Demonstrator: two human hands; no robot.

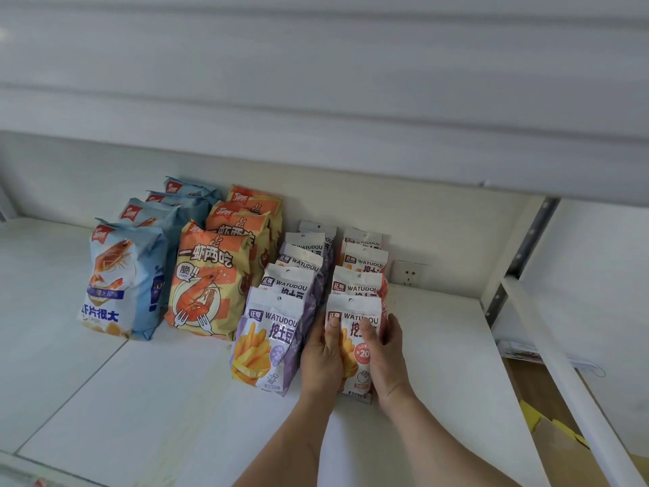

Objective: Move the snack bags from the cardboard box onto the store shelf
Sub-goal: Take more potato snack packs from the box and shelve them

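While both hands (354, 360) clasp it, red-white WATUDOU bag (354, 311), upright

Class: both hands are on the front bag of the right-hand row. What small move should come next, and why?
Probably let go and draw both hands back. The left hand and right hand flank the red fries bag, which already seems to stand upright on the shelf, in line with the row behind it and level with the purple bag beside it.
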